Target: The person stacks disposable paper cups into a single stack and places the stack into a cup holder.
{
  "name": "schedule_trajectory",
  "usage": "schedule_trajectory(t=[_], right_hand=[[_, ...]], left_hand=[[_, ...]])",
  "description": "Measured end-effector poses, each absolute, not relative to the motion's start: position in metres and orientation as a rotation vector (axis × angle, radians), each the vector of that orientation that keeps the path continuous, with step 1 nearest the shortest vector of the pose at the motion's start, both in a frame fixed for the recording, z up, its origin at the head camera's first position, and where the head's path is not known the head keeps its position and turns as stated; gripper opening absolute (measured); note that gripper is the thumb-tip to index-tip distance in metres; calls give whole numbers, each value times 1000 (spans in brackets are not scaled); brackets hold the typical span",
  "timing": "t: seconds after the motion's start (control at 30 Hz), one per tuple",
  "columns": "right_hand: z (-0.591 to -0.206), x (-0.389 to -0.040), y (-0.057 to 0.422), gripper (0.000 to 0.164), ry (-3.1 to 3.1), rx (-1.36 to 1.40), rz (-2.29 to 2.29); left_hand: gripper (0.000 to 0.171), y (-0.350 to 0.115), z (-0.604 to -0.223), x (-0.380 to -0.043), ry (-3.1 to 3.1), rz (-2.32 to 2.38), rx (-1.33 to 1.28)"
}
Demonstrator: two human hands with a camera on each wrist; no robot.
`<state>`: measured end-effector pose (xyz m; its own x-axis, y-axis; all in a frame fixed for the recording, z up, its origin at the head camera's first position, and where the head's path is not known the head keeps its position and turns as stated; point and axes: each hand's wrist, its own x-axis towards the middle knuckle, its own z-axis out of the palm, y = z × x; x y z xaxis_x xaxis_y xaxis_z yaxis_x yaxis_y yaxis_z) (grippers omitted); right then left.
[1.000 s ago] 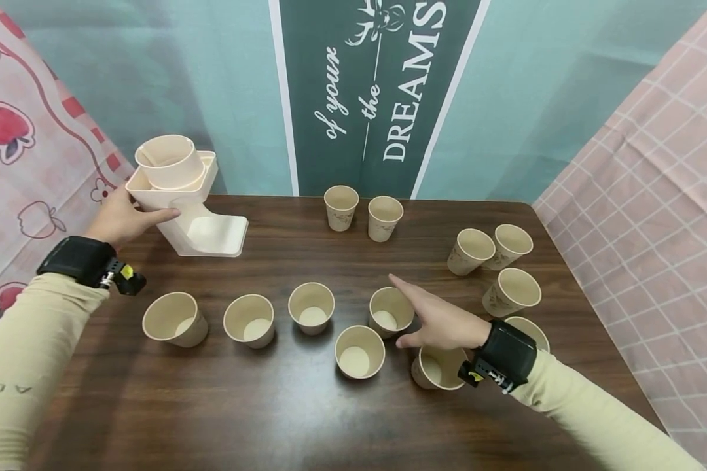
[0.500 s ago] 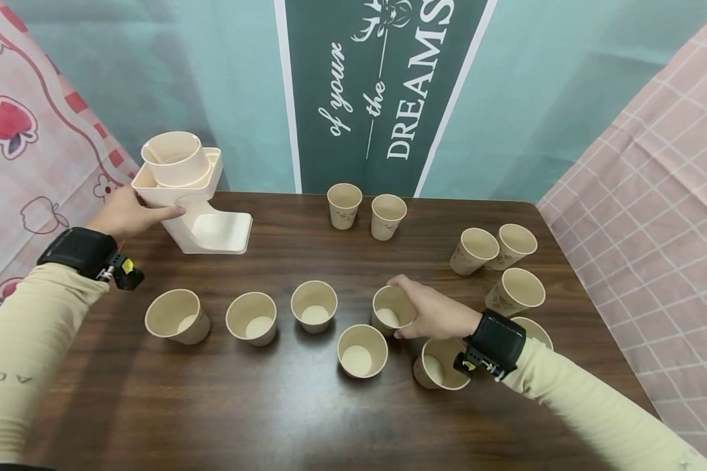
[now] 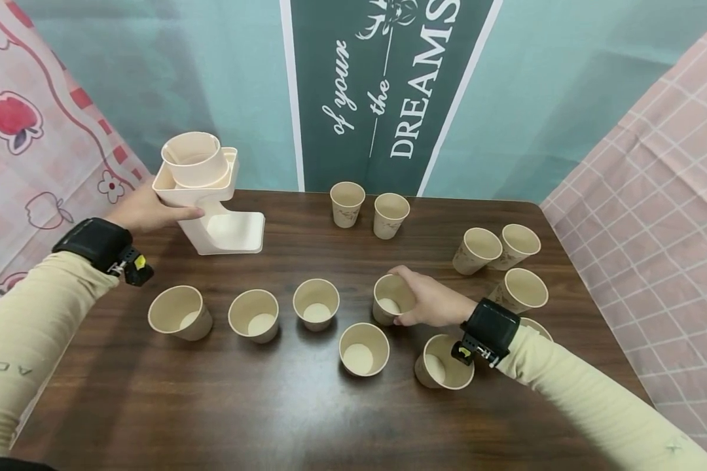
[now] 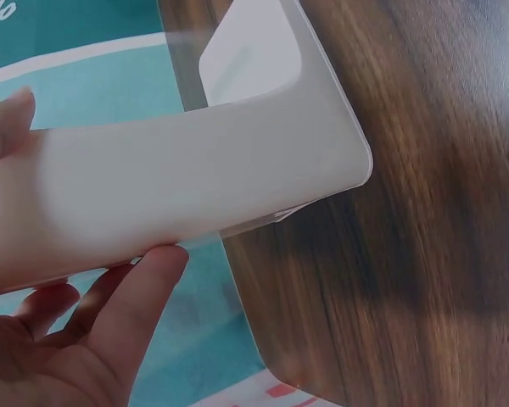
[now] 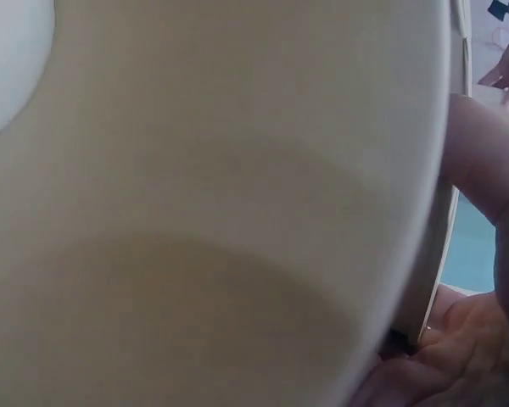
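In the head view my left hand (image 3: 144,208) grips the column of a cream plastic stand (image 3: 196,230), which has a flat foot, a square top tray and a round open container (image 3: 196,160) set in it. The left wrist view shows the fingers and thumb on opposite sides of the pale column (image 4: 170,182). My right hand (image 3: 435,299) pinches a beige paper cup (image 3: 392,293) by its right side, thumb in front and fingers behind. A nearer paper cup (image 3: 444,363) stands below the right wrist; a large cup wall (image 5: 220,186) fills most of the right wrist view.
Several more paper cups stand upright on the dark wooden table (image 3: 241,405): a front row with the leftmost cup (image 3: 181,314), two at the back including one cup (image 3: 346,204), and a right-hand group around another cup (image 3: 521,291). A teal cloth (image 3: 230,85) hangs behind.
My right fingers have closed on the paper cup, which has shifted slightly away from me. The stand has moved a little to the right with my left hand.
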<state>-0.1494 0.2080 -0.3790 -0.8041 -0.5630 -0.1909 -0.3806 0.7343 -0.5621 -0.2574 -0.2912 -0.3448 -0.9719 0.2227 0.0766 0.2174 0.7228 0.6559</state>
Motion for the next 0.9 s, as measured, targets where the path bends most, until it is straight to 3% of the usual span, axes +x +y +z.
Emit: schedule_trajectory(t=[0.47, 0.9], right_hand=[[-381, -159, 205, 76, 2633, -740, -707], [-382, -170, 198, 76, 2623, -739, -719]], left_hand=[[68, -266, -341, -253, 2848, 1170, 437], [78, -248, -336, -247, 2776, 1191, 493]])
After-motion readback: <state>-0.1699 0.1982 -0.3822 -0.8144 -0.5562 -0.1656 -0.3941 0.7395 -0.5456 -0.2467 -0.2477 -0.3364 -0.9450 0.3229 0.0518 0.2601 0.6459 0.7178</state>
